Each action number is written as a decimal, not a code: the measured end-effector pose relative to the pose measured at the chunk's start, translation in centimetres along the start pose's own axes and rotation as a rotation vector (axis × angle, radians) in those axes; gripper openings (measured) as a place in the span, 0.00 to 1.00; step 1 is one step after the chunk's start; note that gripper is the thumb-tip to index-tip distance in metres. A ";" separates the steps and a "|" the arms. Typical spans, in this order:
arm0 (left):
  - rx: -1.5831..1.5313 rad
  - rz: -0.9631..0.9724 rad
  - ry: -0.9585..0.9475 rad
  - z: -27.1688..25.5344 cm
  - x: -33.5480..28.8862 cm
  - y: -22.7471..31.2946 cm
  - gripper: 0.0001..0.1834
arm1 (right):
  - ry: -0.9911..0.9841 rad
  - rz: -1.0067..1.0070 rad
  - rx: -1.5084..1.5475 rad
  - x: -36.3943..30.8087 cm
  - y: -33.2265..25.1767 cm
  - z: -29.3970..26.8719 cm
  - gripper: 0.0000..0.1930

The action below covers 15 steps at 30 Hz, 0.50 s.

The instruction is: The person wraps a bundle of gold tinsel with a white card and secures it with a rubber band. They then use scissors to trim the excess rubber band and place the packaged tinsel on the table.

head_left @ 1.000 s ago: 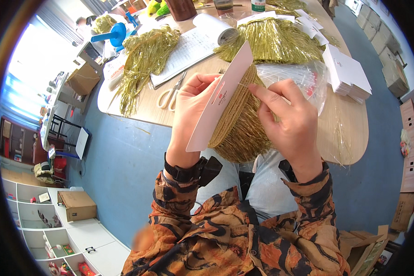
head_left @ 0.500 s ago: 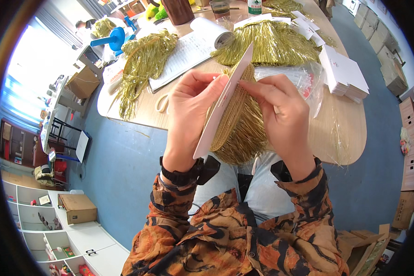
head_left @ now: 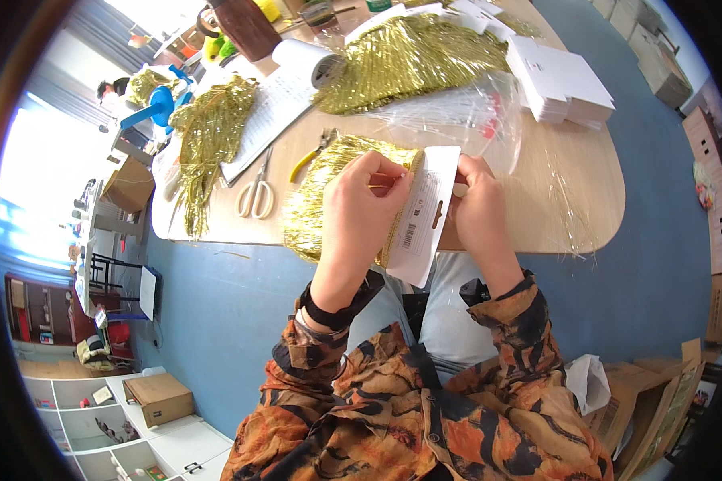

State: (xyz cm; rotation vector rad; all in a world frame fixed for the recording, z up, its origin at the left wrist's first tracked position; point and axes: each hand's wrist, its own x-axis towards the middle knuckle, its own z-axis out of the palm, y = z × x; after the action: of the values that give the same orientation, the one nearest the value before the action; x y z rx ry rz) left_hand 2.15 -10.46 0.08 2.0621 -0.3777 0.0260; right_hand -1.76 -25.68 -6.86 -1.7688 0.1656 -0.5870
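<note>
A white cardboard header card (head_left: 425, 215) with a hang slot stands between my hands at the near edge of the wooden table (head_left: 569, 216). My left hand (head_left: 357, 216) grips the card's left side together with a bundle of gold tinsel (head_left: 317, 192) that drapes over the table edge behind it. My right hand (head_left: 477, 212) pinches the card's right edge. Both forearms wear orange and black patterned sleeves.
White-handled scissors (head_left: 254, 192) and yellow-handled pliers (head_left: 313, 152) lie left of the tinsel. More gold tinsel piles (head_left: 409, 56) (head_left: 208, 136), clear plastic bags (head_left: 465, 108), a stack of white cards (head_left: 561, 80) and a paper roll (head_left: 309, 60) sit further back. Cardboard boxes (head_left: 658, 401) stand on the blue floor.
The card and tinsel have dropped lower toward the table edge and turned so the card's printed face shows. Both hands shifted with it, the left now covering the tinsel's top.
</note>
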 end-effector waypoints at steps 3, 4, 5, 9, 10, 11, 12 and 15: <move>0.051 0.070 -0.001 2.0 -0.4 -0.8 0.07 | 0.069 -0.034 -0.248 -0.8 1.1 -1.5 0.16; 0.086 0.087 0.014 2.6 -0.5 -0.9 0.07 | 0.098 -0.030 -0.338 -0.8 1.0 -2.3 0.14; 0.095 0.104 0.018 3.0 -0.5 -1.0 0.07 | 0.104 0.057 -0.441 -0.8 0.9 -2.9 0.12; 0.110 0.130 0.014 3.8 -0.4 -0.9 0.06 | 0.186 -0.372 -0.504 -0.4 -0.6 -4.6 0.08; 0.109 0.133 0.009 3.8 -0.4 -0.8 0.06 | 0.069 -0.327 -0.524 -0.4 -0.9 -4.5 0.06; 0.122 0.126 0.003 3.9 -0.4 -0.7 0.06 | 0.018 -0.313 -0.515 -0.2 -1.2 -4.1 0.06; 0.133 0.121 -0.001 3.9 -0.4 -0.7 0.06 | -0.032 -0.301 -0.508 0.0 -1.3 -3.7 0.05; 0.123 0.104 -0.002 4.1 -0.3 -0.7 0.06 | -0.108 -0.277 -0.506 0.6 -1.1 -3.0 0.05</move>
State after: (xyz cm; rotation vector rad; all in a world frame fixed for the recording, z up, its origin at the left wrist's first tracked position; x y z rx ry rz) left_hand 1.53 -13.62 -2.62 2.1619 -0.4946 0.1125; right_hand -2.80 -28.22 -5.18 -2.3329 -0.0120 -0.6858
